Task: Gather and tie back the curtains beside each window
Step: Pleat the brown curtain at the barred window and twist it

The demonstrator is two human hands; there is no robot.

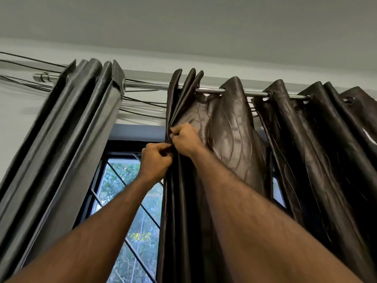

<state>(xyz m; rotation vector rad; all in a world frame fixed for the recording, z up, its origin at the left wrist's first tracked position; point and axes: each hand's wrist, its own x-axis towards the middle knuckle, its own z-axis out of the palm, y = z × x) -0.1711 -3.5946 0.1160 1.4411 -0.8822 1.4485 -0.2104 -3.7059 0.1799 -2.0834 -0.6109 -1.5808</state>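
Observation:
Two dark, shiny curtains hang by eyelets from a metal rod [146,85] near the ceiling. The left curtain [67,127] is bunched into tight folds at the rod's left end. The right curtain [234,127], brown with a wavy stitched pattern, spreads in loose folds to the right. Both my arms reach up to its left edge. My right hand [186,140] grips the gathered folds of that edge. Just below and to the left, my left hand [156,161] pinches the same edge with curled fingers.
Between the curtains shows a window [130,211] with a dark frame and diagonal bars, greenery outside. Several thin cables [142,104] run along the wall behind the rod. The grey ceiling [183,23] is close above.

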